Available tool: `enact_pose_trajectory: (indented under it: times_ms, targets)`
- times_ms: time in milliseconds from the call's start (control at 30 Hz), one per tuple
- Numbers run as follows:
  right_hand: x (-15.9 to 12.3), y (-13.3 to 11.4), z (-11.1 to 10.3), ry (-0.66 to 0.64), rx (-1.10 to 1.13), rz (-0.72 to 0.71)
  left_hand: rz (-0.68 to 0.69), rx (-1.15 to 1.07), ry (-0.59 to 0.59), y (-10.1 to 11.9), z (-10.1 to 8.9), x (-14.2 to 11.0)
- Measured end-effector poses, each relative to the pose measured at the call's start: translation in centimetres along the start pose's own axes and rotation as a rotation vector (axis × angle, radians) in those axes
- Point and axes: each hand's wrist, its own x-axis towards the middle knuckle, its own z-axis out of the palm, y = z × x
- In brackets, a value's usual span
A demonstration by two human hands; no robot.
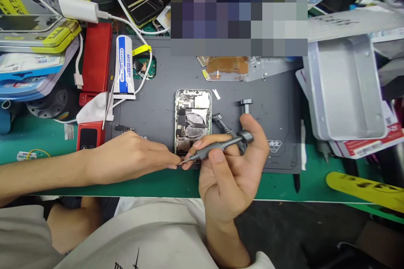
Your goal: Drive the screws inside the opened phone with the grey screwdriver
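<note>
An opened phone (193,119) with its insides bare lies on a dark grey work mat (151,109). My right hand (232,168) holds a grey screwdriver (221,146) almost level, its tip pointing left at the phone's near end. My left hand (132,157) rests on the mat to the left, fingertips pinched together right at the screwdriver tip. Whether a screw sits between those fingertips is too small to tell.
A second screwdriver (245,107) stands on the mat to the right of the phone. A white glue tube (124,67), tweezers (109,98) and red boxes (96,61) lie at the left. A grey metal tray (347,88) sits at the right. A flex part (225,69) lies behind the phone.
</note>
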Motion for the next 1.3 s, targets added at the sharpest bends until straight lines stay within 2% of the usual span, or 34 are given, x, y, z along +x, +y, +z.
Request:
enact_pose_trajectory:
  times_ms: [433,767,1167,1300]
  targets:
    - [-0.03,-0.13,-0.04,-0.019,0.052,0.018,0.007,-0.045,0.002,-0.11,-0.05,0.04]
    - [0.00,-0.21,-0.06,-0.017,-0.008,0.023,0.012,-0.032,-0.016,-0.05,-0.13,0.20]
    - [0.00,-0.26,-0.05,-0.035,0.053,0.024,0.001,0.002,-0.015,0.07,0.01,0.18]
    - [-0.01,-0.34,-0.11,-0.040,0.060,0.044,0.014,-0.020,-0.046,-0.05,0.03,0.18]
